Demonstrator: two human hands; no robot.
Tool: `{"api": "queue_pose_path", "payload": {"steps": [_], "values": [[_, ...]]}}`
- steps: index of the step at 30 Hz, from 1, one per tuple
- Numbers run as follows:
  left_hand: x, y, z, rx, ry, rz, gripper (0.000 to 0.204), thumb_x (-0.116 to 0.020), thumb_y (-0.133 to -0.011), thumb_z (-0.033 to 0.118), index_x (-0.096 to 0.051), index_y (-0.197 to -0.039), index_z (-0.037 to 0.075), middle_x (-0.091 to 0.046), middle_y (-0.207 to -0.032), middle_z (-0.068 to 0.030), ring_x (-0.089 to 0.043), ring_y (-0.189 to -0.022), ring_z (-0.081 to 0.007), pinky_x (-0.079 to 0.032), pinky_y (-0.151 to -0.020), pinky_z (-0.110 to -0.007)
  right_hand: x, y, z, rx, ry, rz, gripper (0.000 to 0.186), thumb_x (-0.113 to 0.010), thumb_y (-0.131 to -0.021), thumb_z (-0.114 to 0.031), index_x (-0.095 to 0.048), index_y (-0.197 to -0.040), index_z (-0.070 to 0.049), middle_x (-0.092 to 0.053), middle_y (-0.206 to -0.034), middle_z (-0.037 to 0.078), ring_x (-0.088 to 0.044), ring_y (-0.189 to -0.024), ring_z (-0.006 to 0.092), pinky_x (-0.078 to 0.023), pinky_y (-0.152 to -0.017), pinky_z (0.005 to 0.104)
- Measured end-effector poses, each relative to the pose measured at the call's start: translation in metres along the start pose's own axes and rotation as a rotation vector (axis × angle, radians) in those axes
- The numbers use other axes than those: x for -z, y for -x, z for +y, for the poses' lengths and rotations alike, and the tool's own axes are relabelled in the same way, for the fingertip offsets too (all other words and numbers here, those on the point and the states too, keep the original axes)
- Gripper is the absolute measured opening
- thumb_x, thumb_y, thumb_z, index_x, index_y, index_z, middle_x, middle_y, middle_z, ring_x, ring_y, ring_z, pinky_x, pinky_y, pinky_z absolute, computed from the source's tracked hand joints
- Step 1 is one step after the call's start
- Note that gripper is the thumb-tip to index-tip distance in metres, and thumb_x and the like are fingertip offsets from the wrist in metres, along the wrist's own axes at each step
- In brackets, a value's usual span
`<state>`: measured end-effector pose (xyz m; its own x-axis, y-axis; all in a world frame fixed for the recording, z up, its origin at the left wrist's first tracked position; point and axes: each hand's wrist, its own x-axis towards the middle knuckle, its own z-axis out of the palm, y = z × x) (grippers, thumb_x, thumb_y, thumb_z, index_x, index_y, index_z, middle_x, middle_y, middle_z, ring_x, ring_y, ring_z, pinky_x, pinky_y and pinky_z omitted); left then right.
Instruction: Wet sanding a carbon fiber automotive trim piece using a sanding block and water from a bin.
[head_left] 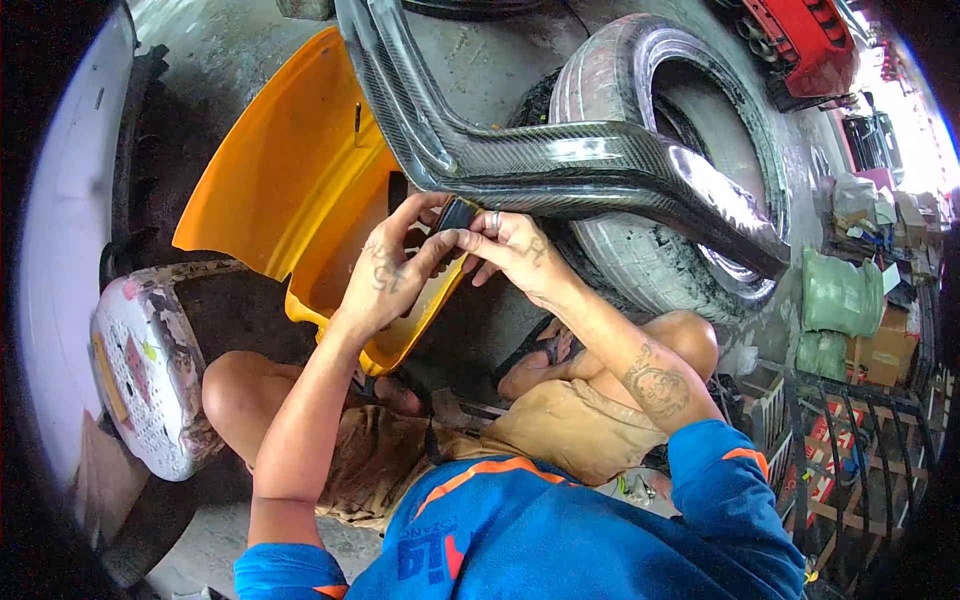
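Observation:
Between the fingers of both my hands is a small dark rectangular block (pixel 457 216); its exact kind is too small to tell. My left hand (pixel 392 262) is closed around its left side, and my right hand (pixel 517 252), with a ring on one finger, pinches it from the right. Just beyond my fingertips runs a long, glossy black carbon-fibre car body part (pixel 575 155), bent at an angle. Its right arm lies across a tire (pixel 610 85). A curved yellow-orange panel (pixel 265 165) stands on the left, partly under my left hand.
A worn white perforated stool (pixel 150 370) is at the left, beside a pale car body surface (pixel 75 250). At far right are a red car part (pixel 815 50), a green wrapped bundle (pixel 842 292), cardboard boxes (pixel 885 345) and a black metal rack (pixel 870 400).

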<state>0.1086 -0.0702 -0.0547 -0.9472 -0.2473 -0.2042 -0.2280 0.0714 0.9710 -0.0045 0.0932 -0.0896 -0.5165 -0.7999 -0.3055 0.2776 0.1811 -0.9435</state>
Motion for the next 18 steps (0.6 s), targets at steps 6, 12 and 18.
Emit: {"api": "queue_pose_path", "payload": {"steps": [6,12,18], "values": [[0.014,-0.001,0.004,-0.043,-0.053,0.072,0.028,-0.064,-0.097,0.017,-0.063,-0.118,-0.001,-0.066,-0.079,-0.0057,-0.061,-0.070,-0.0117,-0.051,-0.064,-0.028,-0.001,0.003,-0.009,-0.083,-0.020,-0.082,0.025,-0.066,-0.099,-0.026,-0.065,-0.102,-0.002,-0.067,-0.091,0.004,-0.067,-0.080,0.0115,-0.058,-0.063,0.0262],[0.032,0.000,0.014,0.017,-0.086,0.161,0.031,-0.061,-0.099,0.021,-0.063,-0.119,-0.003,-0.067,-0.083,-0.0052,-0.060,-0.071,-0.0100,-0.050,-0.067,-0.027,-0.016,0.009,-0.014,-0.034,-0.041,-0.259,0.025,-0.065,-0.098,-0.021,-0.063,-0.110,0.000,-0.069,-0.097,0.007,-0.068,-0.086,0.0143,-0.061,-0.066,0.0271],[0.027,-0.002,0.008,-0.072,0.102,0.110,0.028,-0.054,-0.103,0.017,-0.062,-0.123,-0.002,-0.065,-0.086,-0.0024,-0.059,-0.071,-0.0085,-0.050,-0.067,-0.026,-0.017,0.024,-0.045,-0.003,-0.144,-0.232,0.029,-0.062,-0.098,-0.012,-0.057,-0.124,0.001,-0.070,-0.113,0.012,-0.068,-0.098,0.0176,-0.063,-0.076,0.0317]]}}
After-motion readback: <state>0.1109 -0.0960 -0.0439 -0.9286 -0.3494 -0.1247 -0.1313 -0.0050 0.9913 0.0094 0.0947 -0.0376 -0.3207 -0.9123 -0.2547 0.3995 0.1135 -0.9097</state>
